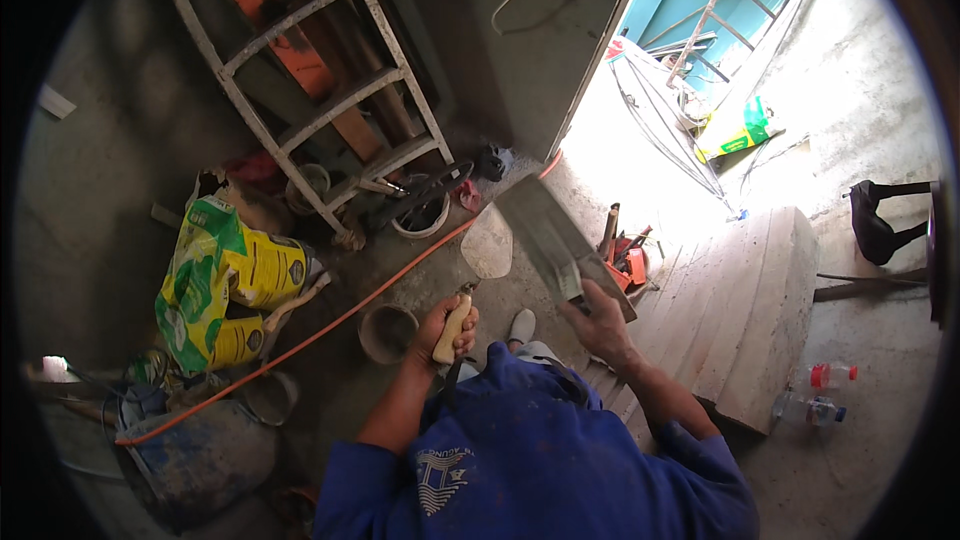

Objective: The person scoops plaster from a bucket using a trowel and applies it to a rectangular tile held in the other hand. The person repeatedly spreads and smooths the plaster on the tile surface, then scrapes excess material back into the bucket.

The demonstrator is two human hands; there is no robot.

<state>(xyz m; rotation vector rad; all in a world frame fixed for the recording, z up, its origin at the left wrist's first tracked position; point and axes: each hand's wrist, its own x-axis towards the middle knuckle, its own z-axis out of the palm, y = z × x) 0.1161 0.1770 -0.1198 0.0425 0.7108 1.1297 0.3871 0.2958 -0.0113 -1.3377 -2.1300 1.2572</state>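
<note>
My left hand [452,331] is closed round the pale wooden handle of a trowel [487,243], its rounded grey blade pointing away from me. In my right hand [598,322] is a long rectangular plastering float [540,225], gripped by the handle on its near face and tilted up to the left. The trowel blade lies close to the float's left edge; whether they touch I cannot tell. Below my left hand's forearm side, a round bucket [388,333] stands on the floor. Any mortar on either tool is hard to make out.
A ladder [290,140] leans at the far left near yellow-green bags [225,285]. An orange hose [330,325] crosses the floor. Concrete steps [730,310] rise on the right, with plastic bottles [810,408] beside them. Red-handled tools [628,262] lie behind the float.
</note>
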